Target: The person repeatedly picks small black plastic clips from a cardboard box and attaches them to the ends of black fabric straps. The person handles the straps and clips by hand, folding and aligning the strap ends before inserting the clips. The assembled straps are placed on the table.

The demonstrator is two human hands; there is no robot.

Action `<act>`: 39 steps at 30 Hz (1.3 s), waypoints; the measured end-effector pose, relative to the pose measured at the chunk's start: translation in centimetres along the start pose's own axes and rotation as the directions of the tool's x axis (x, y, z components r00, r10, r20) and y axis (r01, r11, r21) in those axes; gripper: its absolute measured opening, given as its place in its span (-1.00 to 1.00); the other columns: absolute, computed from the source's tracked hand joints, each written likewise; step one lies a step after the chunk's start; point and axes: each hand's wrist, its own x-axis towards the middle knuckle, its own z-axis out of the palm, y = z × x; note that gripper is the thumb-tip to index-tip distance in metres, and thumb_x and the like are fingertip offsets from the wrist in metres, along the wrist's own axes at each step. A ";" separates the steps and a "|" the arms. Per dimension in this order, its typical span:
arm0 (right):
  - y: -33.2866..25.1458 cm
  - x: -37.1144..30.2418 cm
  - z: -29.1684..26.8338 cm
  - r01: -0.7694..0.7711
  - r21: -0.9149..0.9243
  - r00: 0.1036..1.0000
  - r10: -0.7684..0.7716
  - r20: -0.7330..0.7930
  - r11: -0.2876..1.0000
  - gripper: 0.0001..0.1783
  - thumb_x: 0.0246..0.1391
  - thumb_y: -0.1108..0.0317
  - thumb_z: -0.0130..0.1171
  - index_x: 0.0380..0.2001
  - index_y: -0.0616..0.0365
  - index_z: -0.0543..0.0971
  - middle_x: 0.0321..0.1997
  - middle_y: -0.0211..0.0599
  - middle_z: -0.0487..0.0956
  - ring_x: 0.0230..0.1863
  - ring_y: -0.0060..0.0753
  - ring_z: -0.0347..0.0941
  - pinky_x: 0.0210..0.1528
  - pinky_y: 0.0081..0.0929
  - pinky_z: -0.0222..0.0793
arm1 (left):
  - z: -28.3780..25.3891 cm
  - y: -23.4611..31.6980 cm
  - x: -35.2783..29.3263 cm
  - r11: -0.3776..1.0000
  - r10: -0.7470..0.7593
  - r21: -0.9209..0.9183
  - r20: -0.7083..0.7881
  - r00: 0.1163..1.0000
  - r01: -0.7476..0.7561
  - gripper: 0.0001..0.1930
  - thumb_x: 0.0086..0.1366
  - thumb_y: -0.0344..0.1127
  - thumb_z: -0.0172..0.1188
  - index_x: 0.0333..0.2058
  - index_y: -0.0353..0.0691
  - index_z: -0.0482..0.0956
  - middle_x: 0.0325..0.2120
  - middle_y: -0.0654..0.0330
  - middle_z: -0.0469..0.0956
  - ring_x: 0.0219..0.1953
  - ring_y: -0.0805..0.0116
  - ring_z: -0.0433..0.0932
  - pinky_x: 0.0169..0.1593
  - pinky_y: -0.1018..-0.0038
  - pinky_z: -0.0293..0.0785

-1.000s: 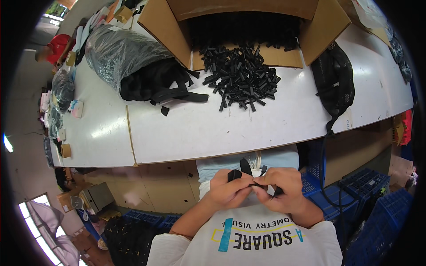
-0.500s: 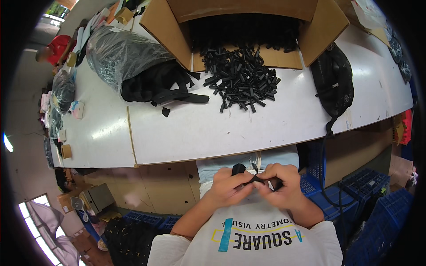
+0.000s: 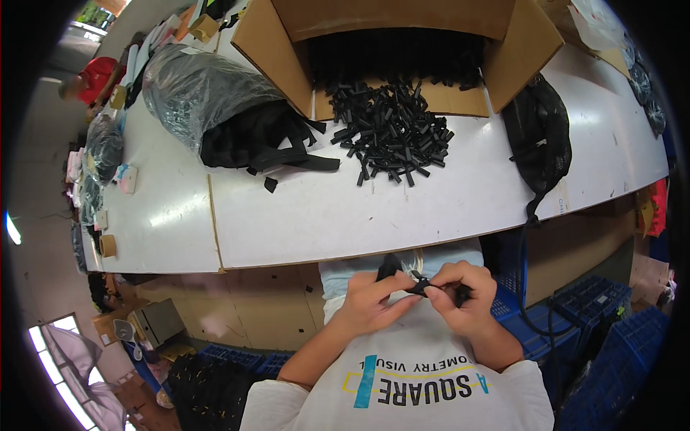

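Above my lap, in front of the table edge, both hands meet over a black fabric strap (image 3: 389, 266). My left hand (image 3: 365, 302) is closed on it, thumb and forefinger pinching near the middle, while a folded length sticks up behind the fingers. My right hand (image 3: 466, 296) is also closed, pinching the strap beside the left fingertips, with a dark end showing under its fingers. A small black piece lies between the fingertips; its shape is too small to make out. On the table beyond is a pile of small black tube-like pieces (image 3: 394, 136).
The pile spills from an open cardboard box (image 3: 523, 54). Left of it, a clear plastic bag (image 3: 208, 86) holds more black straps (image 3: 255, 136). A black mesh pouch (image 3: 540, 136) lies at right on the white table (image 3: 316, 215). Blue crates (image 3: 589, 302) stand below; a person in red (image 3: 97, 77) is far left.
My fingers have shifted on the strap: the left fingers are stretched further toward the right hand, and the right fingers have curled in closer. The upright fold of strap has tilted slightly.
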 end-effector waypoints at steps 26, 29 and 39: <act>-1.4 0.9 1.8 0.174 0.655 0.950 0.050 -0.308 0.736 -0.77 0.22 0.32 -0.04 -0.29 0.26 0.20 -0.56 -0.22 0.41 -0.62 -0.57 0.32 -0.54 -0.67 0.28 | -0.1 0.1 0.3 0.989 -0.022 -0.143 0.027 0.999 0.026 -0.73 -0.15 -0.46 0.38 -0.37 -0.23 0.63 -0.49 0.22 0.52 -0.57 0.36 0.48 -0.51 0.54 0.37; -0.6 1.3 0.1 0.065 0.368 0.992 -0.019 -0.126 0.927 -0.73 0.11 0.41 0.09 -0.18 0.26 0.28 -0.56 -0.34 0.43 -0.61 -0.65 0.34 -0.55 -0.71 0.25 | -1.2 0.2 0.2 0.981 -0.029 -0.184 0.202 0.979 0.067 -0.75 -0.10 -0.45 0.35 -0.35 -0.22 0.64 -0.48 0.21 0.54 -0.57 0.36 0.47 -0.51 0.55 0.34; -0.1 2.4 1.3 0.051 0.082 0.995 -0.058 0.079 0.995 -0.94 -0.10 0.54 0.20 -0.51 0.30 0.52 -0.65 -0.28 0.47 -0.68 -0.52 0.34 -0.62 -0.61 0.16 | -0.7 -0.6 -0.3 0.895 0.098 -0.446 0.216 0.971 0.009 -0.82 0.08 -0.43 0.24 -0.29 -0.25 0.60 -0.41 0.10 0.58 -0.54 0.29 0.53 -0.39 0.53 0.43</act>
